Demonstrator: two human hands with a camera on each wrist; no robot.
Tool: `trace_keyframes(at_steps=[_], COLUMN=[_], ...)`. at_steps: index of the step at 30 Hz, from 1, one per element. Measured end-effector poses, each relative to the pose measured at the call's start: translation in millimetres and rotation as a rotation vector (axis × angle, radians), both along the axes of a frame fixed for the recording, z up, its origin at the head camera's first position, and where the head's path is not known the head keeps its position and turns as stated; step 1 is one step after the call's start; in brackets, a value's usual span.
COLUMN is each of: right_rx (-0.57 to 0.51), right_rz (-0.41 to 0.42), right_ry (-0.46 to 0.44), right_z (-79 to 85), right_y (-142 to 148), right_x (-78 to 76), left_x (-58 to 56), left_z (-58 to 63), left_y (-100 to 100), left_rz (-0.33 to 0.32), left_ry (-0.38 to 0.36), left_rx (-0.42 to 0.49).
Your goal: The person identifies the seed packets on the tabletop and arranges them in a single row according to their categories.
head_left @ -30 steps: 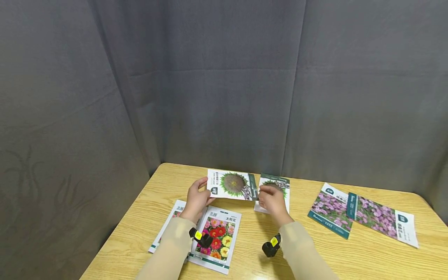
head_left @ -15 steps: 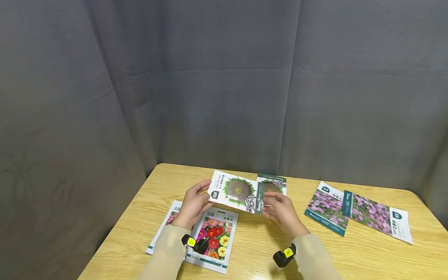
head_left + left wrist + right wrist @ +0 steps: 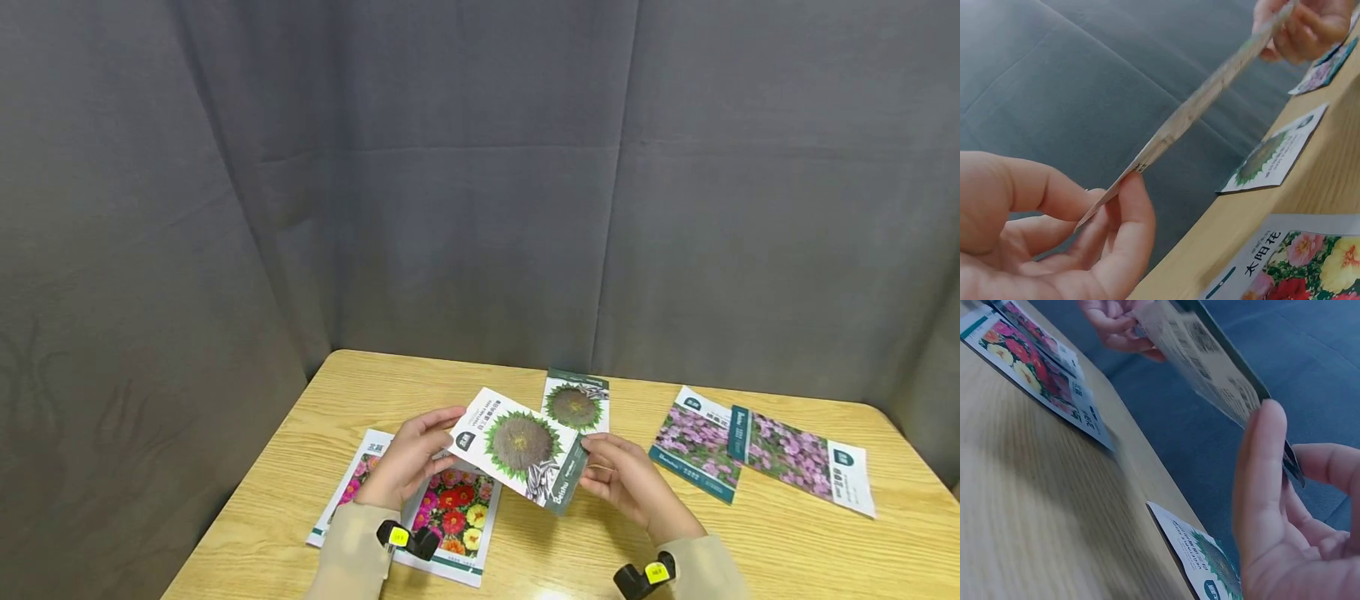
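In my head view the left hand (image 3: pixel 411 458) pinches the white end of a sunflower packet (image 3: pixel 519 446), and the right hand (image 3: pixel 630 479) pinches its dark green end, so I see it slanting above the wooden table (image 3: pixel 817 554). Past it I make out a second sunflower packet (image 3: pixel 573 404). Off to the right, one purple-flower packet (image 3: pixel 798 458) overlaps another purple-flower packet (image 3: pixel 693 442). Around the left wrist I see a red-and-yellow flower packet (image 3: pixel 453 525) and a pink flower packet (image 3: pixel 356 483), both partly covered, with a grey curtain (image 3: pixel 465 208) behind everything
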State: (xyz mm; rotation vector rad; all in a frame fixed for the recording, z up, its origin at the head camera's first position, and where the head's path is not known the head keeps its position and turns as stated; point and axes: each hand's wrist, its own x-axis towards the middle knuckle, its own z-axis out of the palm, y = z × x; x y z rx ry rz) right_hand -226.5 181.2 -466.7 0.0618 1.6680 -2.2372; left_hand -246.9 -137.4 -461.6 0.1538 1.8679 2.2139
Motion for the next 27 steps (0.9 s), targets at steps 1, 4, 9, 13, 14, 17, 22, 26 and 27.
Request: trace_keyframes(at_steps=[1, 4, 9, 13, 14, 17, 22, 26, 27], right_rx=[-0.005, -0.021, -0.040, -0.049, -0.054, -0.080, -0.130, -0.147, -0.146], right_rz=[0.021, 0.103, 0.212, 0.265, 0.275, 0.307, 0.303, 0.322, 0.337], right_ry=[-0.006, -0.004, 0.012, 0.032, 0.041, 0.074, 0.092, 0.096, 0.099], right_z=[0.0, -1.6, -7.8, -13.2, -14.4, -18.3, -26.8, -32.5, -33.5], right_y=[1, 5, 6, 7, 7, 7, 8, 7, 6], right_x=[2.6, 9.8, 18.4, 24.3, 25.4, 28.1, 31.7, 33.4, 33.5], left_x=[0.3, 1.6, 4.5, 6.9, 7.7, 9.9, 14.2, 18.5, 19.3], left_z=[0.1, 0.1, -1.1, -3.1, -3.2, -4.0, -6.2, -9.2, -9.9], left_y=[0, 1, 2, 6, 8, 15, 29, 36, 37], left_rz=[-0.010, -0.045, -0.084, -0.073, -0.059, 0.010, 0.092, 0.084, 0.077], left_ry=[-0.006, -0.001, 0.013, 0.022, 0.018, -0.009, -0.078, -0.087, -0.083], left_rx=[-0.003, -0.024, -0.035, 0.006, 0.027, 0.100, 0.232, 0.269, 0.265])
